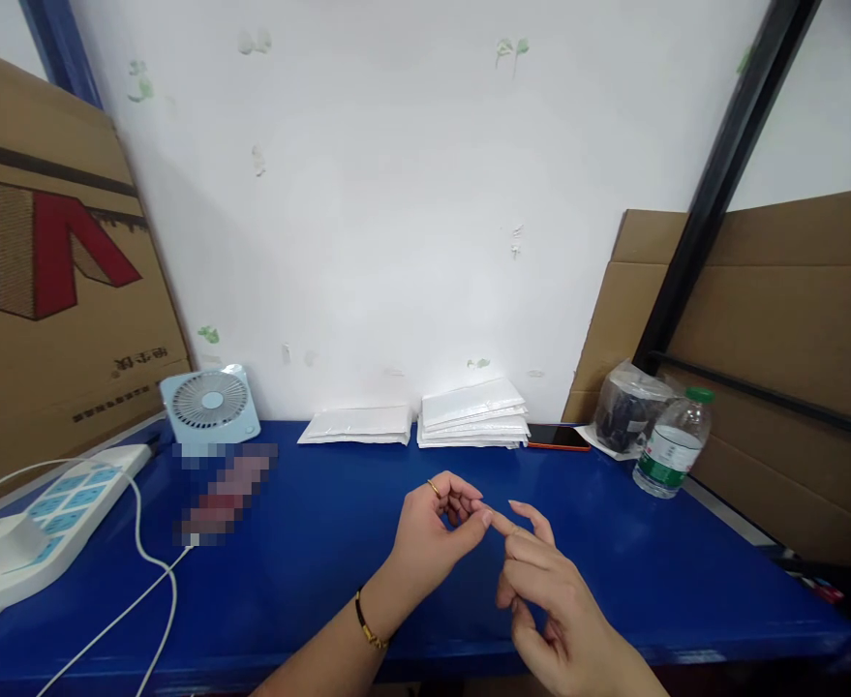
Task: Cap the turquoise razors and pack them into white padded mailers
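Both hands are raised over the front middle of the blue table. My left hand [436,528], with a ring and a dark and gold bracelet, has its thumb and fingers closed on the tip of my right index finger. My right hand [548,590] points that finger to the left, its little finger lifted and its other fingers curled, with no object visible in it. Behind the hands, against the wall, are a stack of white packets [472,416] and a lower white stack [358,424]. An orange-edged phone [557,438] lies beside the taller stack.
A light blue fan [211,407], a white power strip [69,513] with cables and a pixelated item [228,494] are on the left. A green-capped bottle [672,445] and a wrapped dark roll [624,411] stand at the right. Cardboard [40,261] flanks the table [309,542].
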Demonstrator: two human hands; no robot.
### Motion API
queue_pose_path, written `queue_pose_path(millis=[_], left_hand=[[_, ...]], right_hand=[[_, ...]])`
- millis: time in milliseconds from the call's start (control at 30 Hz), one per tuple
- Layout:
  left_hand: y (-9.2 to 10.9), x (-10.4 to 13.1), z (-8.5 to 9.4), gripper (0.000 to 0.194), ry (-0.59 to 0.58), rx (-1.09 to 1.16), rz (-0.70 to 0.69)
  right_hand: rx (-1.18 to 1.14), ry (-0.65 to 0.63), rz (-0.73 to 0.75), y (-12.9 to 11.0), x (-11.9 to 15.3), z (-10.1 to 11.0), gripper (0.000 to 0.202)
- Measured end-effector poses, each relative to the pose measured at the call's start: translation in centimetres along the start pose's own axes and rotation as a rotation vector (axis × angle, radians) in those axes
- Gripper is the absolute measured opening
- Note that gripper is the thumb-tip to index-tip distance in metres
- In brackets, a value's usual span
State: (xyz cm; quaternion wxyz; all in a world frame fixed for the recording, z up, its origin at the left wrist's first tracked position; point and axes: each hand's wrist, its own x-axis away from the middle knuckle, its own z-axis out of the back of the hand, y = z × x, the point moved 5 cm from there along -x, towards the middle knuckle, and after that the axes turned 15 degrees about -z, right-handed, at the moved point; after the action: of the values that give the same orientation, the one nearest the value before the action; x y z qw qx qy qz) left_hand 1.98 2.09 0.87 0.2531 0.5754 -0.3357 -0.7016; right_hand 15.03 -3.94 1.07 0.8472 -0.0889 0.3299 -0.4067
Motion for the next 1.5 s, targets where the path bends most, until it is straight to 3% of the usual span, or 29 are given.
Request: queue_pose_path(millis=[567, 667, 767, 900, 1000, 1100, 1200, 1300, 1333, 1400, 1500], left_hand=[[-1.1, -0.6, 0.3, 0.024, -0.041, 0.120, 0.056], [-1.8, -1.4, 1.0, 0.026, -0.036, 0.164, 0.058], [-3.9, -2.0, 1.9, 0.026, 0.018, 0.203, 0.138], [-8.4, -1.7, 3.1, 0.024, 0.130, 0.220, 0.346], [-10.7, -1.1, 3.5, 0.026, 0.167, 0.280, 0.441], [-11.6, -0.7, 3.7, 0.026, 0.176, 0.316, 0.487], [-11.7, -0.7, 3.7, 0.029, 0.210, 0.392, 0.536], [-11.6, -0.9, 3.2, 0.041, 0.253, 0.580, 0.603], [-11.5, -1.0, 2.9, 0.047, 0.263, 0.673, 0.630], [-10.9, -1.1, 2.2, 0.060, 0.281, 0.874, 0.668], [-9.3, -1.6, 1.9, 0.076, 0.331, 1.089, 0.598]], right_hand=[[-0.073, -0.011, -0.015, 0.1, -0.3, -0.3, 0.020], [-0.059, 0.007, -0.030, 1.3, -1.2, 0.1, 0.018], [-0.004, 0.157, -0.142, 5.9, -4.0, 2.5, 0.016], [0.114, 0.473, -0.584, 16.2, -9.6, 7.3, 0.022], [0.255, 0.374, -0.931, 22.3, -13.5, 8.3, 0.035], [0.268, 0.306, -0.988, 24.3, -16.5, 7.9, 0.034], [0.256, 0.294, -0.944, 23.5, -18.7, 7.2, 0.023], [0.228, 0.318, -0.813, 20.7, -19.7, 6.7, 0.022], [0.208, 0.327, -0.725, 19.2, -19.5, 6.5, 0.024], [0.138, 0.324, -0.381, 15.1, -18.2, 5.4, 0.026], [0.112, 0.212, 0.058, 8.9, -13.3, 2.1, 0.024]])
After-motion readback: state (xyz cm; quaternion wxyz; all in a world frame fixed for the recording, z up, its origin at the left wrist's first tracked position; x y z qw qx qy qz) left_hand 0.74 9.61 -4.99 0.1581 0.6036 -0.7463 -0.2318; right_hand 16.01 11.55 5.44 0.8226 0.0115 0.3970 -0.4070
